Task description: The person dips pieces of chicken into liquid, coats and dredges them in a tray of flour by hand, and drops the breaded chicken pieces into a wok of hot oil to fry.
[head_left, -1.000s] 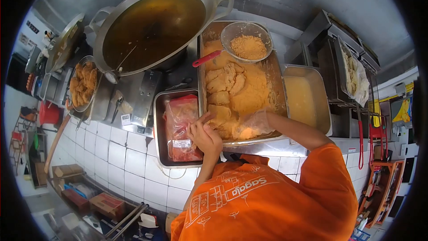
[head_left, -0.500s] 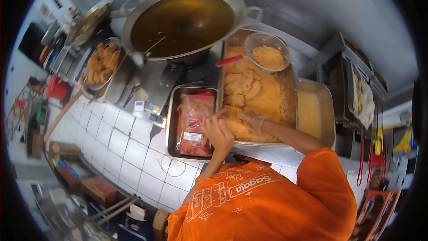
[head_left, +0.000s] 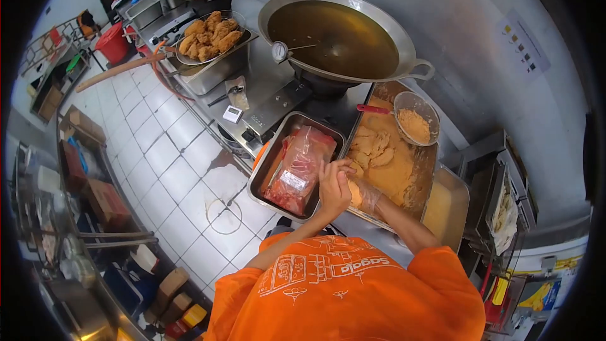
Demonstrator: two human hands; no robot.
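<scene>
My left hand [head_left: 334, 188] is bare, its fingers bent together over the near left rim of the breading tray [head_left: 392, 226], beside the meat tray [head_left: 255, 184]. Just right of it, my right hand [head_left: 367, 199] wears a clear glove and is low in the orange breading [head_left: 396, 180]; its fingers are partly hidden. Coated pieces [head_left: 372, 146] lie farther up in the breading. A sieve with a red handle [head_left: 374, 108] rests on the tray's far end and holds orange crumbs [head_left: 413, 125]. Packaged raw meat [head_left: 305, 163] with a white label fills much of the meat tray.
A wide pan of oil [head_left: 334, 41] with a dial thermometer [head_left: 279, 52] stands behind the trays. Fried pieces [head_left: 211, 36] sit in a strainer at the back left. A pan of pale liquid [head_left: 447, 211] is at the right. Boxes line the left shelf [head_left: 107, 205].
The camera view has turned and shifted, so the trays and oil pan appear farther right and tilted. Both hands stay close together at the breading tray's near left corner.
</scene>
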